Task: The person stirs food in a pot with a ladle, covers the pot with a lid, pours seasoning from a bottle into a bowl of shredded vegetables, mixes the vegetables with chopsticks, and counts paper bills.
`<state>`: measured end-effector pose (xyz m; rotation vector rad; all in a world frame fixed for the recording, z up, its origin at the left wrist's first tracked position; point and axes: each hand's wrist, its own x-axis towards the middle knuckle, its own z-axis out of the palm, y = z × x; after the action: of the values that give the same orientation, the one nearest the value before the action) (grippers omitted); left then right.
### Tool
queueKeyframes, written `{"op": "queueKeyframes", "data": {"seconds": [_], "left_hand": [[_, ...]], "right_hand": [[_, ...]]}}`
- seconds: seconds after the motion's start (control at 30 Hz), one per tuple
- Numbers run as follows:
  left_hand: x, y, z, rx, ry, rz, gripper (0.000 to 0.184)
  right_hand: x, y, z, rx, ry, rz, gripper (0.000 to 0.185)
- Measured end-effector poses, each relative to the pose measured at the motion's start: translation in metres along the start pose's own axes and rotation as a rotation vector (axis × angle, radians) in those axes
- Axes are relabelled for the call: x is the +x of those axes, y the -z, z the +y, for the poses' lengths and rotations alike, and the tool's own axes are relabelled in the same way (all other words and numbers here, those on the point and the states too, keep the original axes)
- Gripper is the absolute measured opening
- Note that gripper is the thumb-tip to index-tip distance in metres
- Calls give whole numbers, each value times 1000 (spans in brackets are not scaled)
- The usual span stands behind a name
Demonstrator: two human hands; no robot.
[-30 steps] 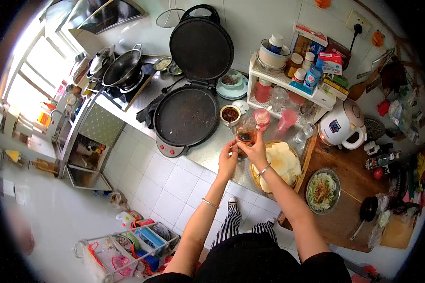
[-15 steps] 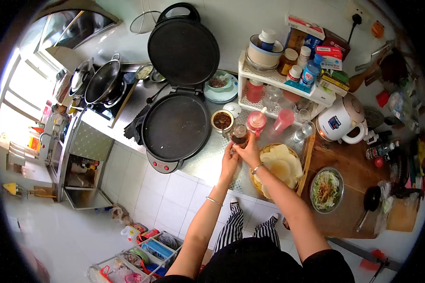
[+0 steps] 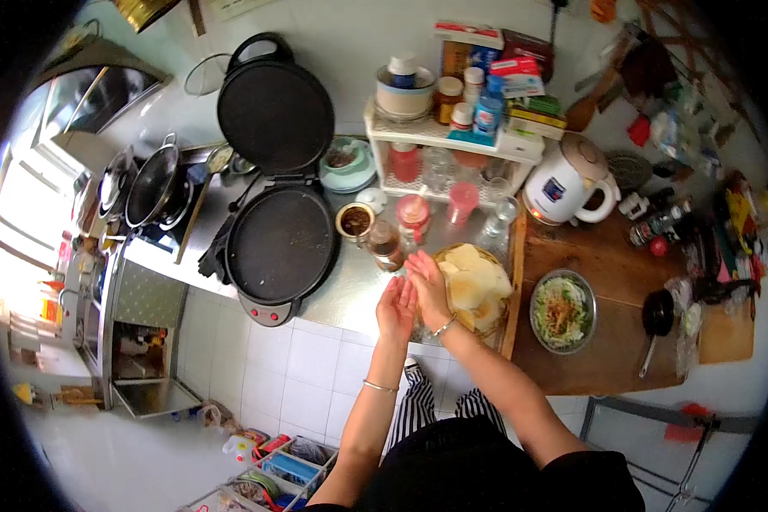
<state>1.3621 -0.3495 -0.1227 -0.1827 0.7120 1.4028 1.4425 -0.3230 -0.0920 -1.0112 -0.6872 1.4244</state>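
Plainly, the glass jar (image 3: 386, 247) stands upright, long axis vertical, near empty, loosely uncurled fingers (image 3: 395, 297).

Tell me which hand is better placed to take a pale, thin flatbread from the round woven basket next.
Right, most likely: the right hand is open, looks empty and is beside the pale, thin flatbreads. The left hand, also open, sits farther from them.

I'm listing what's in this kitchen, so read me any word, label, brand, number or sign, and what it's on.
No text is legible.
White kettle, dark label: too small.
Blue bottle: too small.
Red-and-white box: blurred.
Other boxes and bottles: too small or blurred.
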Motion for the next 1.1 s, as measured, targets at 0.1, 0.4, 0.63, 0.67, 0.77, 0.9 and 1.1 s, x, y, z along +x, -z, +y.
{"op": "queueKeyframes", "data": {"seconds": [0.1, 0.4, 0.63, 0.67, 0.77, 0.9, 1.1], "left_hand": [[-18, -14, -25, -17, 14, 4, 28], [-101, -63, -170, 144, 181, -298, 32], [-165, -76, -339, 248, 409, -347, 36], [-172, -78, -360, 252, 423, -347, 36], [-197, -80, -413, 338, 531, -254, 32], [-212, -84, -462, 440, 673, -299, 29], [-213, -82, -537, 529, 839, -296, 31]], "right_hand": [[-28, 19, -23, 131, -39, 48, 50], [-116, 145, -103, 322, 120, 236, 32], [-194, 298, -166, 356, 267, 465, 27], [-203, 320, -171, 370, 276, 514, 28], [-230, 374, -187, 507, 305, 593, 30], [-256, 423, -202, 516, 351, 710, 31], [-279, 489, -225, 399, 479, 880, 28]]}}
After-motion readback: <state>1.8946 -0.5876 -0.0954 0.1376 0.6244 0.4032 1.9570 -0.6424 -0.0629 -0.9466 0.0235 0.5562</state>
